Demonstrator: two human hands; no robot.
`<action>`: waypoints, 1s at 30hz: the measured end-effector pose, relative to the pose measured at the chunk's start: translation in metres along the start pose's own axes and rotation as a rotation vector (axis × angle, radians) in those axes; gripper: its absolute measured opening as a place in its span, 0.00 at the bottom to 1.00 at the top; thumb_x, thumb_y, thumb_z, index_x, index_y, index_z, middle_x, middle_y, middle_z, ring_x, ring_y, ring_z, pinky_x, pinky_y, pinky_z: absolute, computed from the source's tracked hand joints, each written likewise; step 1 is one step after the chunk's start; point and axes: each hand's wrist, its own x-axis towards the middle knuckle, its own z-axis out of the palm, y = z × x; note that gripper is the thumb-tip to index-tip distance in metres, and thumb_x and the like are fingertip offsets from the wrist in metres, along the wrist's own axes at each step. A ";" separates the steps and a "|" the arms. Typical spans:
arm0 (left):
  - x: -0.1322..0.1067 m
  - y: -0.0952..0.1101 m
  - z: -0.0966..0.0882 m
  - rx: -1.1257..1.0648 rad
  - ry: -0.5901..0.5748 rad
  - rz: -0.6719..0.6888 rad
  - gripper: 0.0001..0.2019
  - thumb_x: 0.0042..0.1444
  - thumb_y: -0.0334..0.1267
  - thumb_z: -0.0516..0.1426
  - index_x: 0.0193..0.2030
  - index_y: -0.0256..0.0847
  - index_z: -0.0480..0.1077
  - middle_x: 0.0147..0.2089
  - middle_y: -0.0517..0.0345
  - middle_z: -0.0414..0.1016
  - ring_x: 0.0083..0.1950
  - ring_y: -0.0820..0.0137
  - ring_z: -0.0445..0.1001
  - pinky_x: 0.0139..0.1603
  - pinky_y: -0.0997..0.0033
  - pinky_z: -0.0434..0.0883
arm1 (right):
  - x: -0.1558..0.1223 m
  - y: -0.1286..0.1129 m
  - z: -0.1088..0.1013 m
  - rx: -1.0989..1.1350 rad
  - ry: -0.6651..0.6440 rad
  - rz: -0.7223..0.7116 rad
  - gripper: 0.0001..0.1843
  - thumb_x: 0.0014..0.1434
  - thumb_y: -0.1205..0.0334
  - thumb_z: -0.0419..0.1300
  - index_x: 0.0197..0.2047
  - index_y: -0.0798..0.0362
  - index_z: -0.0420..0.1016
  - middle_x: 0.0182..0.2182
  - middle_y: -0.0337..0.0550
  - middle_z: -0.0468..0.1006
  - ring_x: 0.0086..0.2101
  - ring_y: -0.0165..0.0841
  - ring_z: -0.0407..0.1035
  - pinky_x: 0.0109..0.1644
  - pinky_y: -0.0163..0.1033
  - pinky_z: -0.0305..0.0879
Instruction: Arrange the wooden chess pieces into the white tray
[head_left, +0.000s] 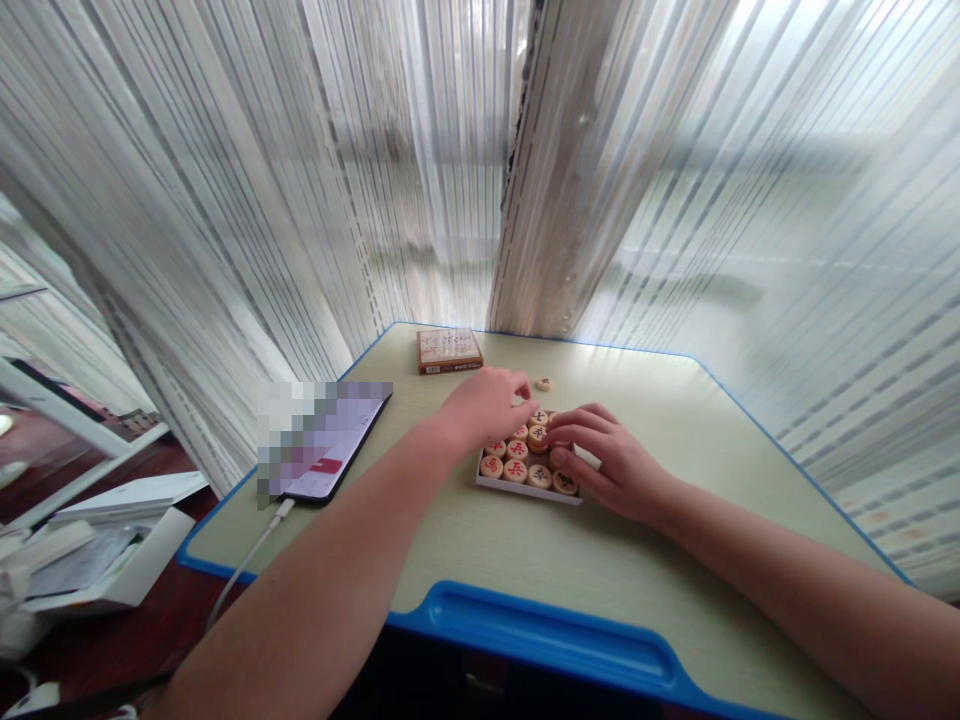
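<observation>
A shallow white-edged box tray (529,491) holds several round wooden Chinese chess pieces (515,471) with red or black characters. My left hand (491,405) reaches over the tray's far left part, its fingers bent towards the thumb; whatever lies between the fingertips is hidden. From the right, my right hand (611,460) covers part of the tray, with thumb and fingers apart and the tips touching pieces along that side. One black-marked piece (538,437) by its index fingertip seems to sit higher than the others. A single loose piece (544,384) lies on the table beyond the tray.
A brown box lid (450,352) with writing lies at the table's far side. To the left, a phone (337,450) is plugged into a white cable (255,550). Blue edging (555,640) rims the pale table (720,480); striped curtains (442,200) hang behind it.
</observation>
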 end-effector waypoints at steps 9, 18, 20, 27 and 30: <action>0.003 -0.012 0.005 -0.069 -0.187 -0.035 0.21 0.60 0.49 0.45 0.44 0.39 0.72 0.44 0.49 0.77 0.44 0.62 0.73 0.42 0.69 0.66 | -0.002 0.014 0.010 -0.054 -0.011 0.276 0.18 0.63 0.53 0.49 0.51 0.52 0.68 0.45 0.50 0.75 0.48 0.41 0.65 0.51 0.50 0.65; 0.006 -0.018 0.009 -0.058 -0.101 0.022 0.20 0.61 0.48 0.45 0.35 0.39 0.74 0.36 0.51 0.77 0.36 0.66 0.72 0.36 0.72 0.65 | -0.005 0.021 0.016 -0.021 -0.003 0.270 0.19 0.64 0.52 0.47 0.51 0.51 0.69 0.45 0.49 0.75 0.48 0.39 0.65 0.52 0.49 0.64; 0.007 -0.019 0.011 -0.048 -0.085 0.020 0.21 0.61 0.48 0.45 0.34 0.39 0.73 0.33 0.52 0.77 0.35 0.67 0.72 0.36 0.72 0.64 | -0.005 0.022 0.016 -0.010 0.010 0.262 0.18 0.65 0.53 0.46 0.51 0.50 0.70 0.45 0.49 0.74 0.47 0.39 0.65 0.52 0.49 0.63; 0.012 -0.030 0.018 -0.045 -0.083 -0.047 0.22 0.62 0.48 0.42 0.36 0.38 0.73 0.36 0.50 0.78 0.37 0.65 0.74 0.40 0.68 0.67 | -0.004 0.021 0.013 0.037 0.044 0.387 0.20 0.65 0.53 0.44 0.49 0.52 0.71 0.46 0.49 0.74 0.49 0.38 0.64 0.55 0.50 0.61; 0.014 -0.039 0.022 -0.032 -0.015 -0.095 0.19 0.62 0.41 0.44 0.50 0.37 0.70 0.48 0.46 0.76 0.48 0.63 0.73 0.49 0.66 0.67 | 0.002 0.032 0.015 0.191 0.138 0.486 0.23 0.65 0.54 0.40 0.47 0.53 0.72 0.45 0.48 0.75 0.48 0.37 0.66 0.55 0.50 0.62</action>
